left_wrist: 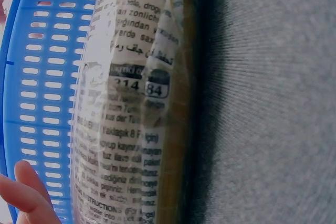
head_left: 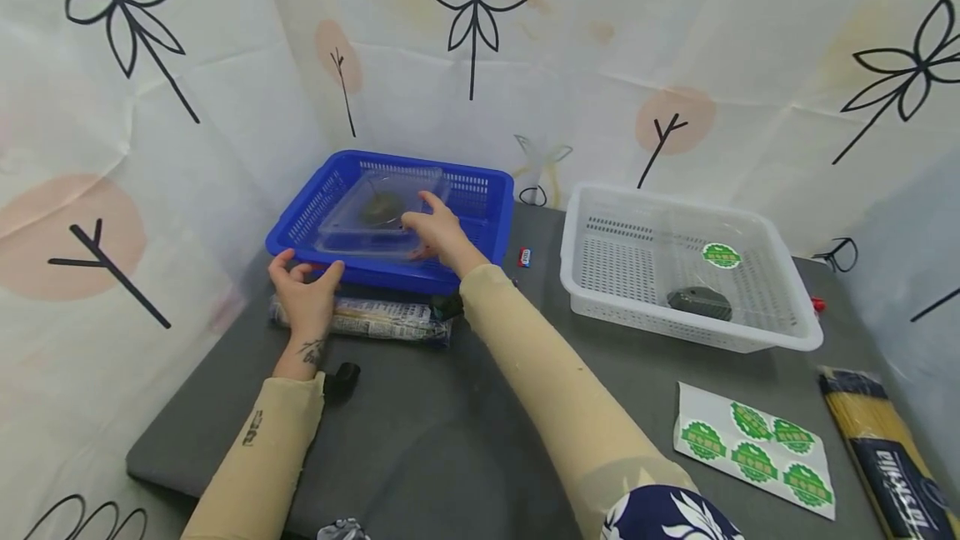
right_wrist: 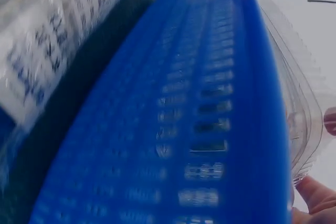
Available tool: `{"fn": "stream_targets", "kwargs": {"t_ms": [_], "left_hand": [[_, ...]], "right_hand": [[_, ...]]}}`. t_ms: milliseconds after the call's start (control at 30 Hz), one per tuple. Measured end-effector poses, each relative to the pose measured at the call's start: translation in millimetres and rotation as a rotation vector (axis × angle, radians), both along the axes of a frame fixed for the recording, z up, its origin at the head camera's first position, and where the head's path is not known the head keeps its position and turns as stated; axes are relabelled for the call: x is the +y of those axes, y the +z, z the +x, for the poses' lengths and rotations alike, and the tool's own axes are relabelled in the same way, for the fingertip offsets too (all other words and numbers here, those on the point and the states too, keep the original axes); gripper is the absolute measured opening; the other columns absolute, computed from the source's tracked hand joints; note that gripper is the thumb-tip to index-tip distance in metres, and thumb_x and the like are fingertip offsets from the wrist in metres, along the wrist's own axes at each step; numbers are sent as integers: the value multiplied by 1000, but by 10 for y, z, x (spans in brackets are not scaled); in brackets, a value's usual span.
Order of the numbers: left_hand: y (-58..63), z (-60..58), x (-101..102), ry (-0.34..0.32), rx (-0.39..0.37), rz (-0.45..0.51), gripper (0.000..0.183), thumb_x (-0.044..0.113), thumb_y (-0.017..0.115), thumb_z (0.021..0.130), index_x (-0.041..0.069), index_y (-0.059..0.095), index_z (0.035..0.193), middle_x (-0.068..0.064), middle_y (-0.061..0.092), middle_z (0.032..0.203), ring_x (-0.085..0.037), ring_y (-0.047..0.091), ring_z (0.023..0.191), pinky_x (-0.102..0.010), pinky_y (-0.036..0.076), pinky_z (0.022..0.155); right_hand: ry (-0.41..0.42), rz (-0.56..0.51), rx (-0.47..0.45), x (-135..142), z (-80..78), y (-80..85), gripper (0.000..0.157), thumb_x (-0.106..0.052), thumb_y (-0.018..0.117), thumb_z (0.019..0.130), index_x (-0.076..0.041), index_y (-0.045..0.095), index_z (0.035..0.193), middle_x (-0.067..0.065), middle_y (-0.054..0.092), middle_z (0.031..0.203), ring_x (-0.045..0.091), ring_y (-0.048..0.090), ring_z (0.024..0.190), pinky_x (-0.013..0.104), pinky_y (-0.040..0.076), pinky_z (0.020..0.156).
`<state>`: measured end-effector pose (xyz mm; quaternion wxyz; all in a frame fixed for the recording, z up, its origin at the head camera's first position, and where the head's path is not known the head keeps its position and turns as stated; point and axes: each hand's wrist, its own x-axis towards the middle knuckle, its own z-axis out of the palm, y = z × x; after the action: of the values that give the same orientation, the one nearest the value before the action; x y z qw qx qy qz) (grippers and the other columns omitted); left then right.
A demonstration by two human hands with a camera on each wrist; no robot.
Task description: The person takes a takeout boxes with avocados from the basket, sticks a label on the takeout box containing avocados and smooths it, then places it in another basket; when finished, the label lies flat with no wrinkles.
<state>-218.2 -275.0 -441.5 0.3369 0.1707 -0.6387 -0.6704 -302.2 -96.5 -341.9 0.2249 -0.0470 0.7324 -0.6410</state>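
The clear rectangular plastic box (head_left: 360,223) lies in the blue perforated plastic basket (head_left: 390,273), left hand (head_left: 309,294) spread at its rim, right hand (head_left: 442,233) against the box, grip unclear; placing seems underway, likely calling for gentle levelling next.

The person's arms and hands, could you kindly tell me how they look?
The left hand and right hand are bare, with a dark tattoo on the left wrist. Both sleeves are cream, the left with a dark marking; white-leafed navy fabric shows on the right.
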Motion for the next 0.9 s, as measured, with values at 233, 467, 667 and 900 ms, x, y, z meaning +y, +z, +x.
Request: {"fn": "stream_targets", "kwargs": {"t_ms": [233,467,667,900], "left_hand": [[-17,-23,-9,-6,-4,6,65,20,74,68,20,31,116,-7,46,81,-15,50,47,-25,46,48],[195,81,95,15,-49,28,64,13,72,70,16,31,119,-7,46,80,-19,48,47,-26,45,49],[19,-20,-7,1,-20,5,66,19,74,68,21,31,118,-6,47,82,-15,49,46,-26,46,48],[-304,-217,-192,-8,20,16,74,27,78,62,26,30,118,-7,47,86,-18,49,46,-27,46,46]], "right_hand": [[25,-39,12,175,-13,36,66,-11,53,78,-28,25,135,2,42,61,13,19,35,39,52,57],[64,-110,30,276,41,124,66,-10,53,79,-28,23,134,3,31,55,15,22,36,40,52,59],[112,-183,67,424,105,223,63,-9,54,81,-26,23,133,10,53,87,15,24,36,44,51,63],[84,-190,101,750,206,354,61,-8,54,80,-28,26,131,15,49,111,13,28,39,43,51,61]]}}
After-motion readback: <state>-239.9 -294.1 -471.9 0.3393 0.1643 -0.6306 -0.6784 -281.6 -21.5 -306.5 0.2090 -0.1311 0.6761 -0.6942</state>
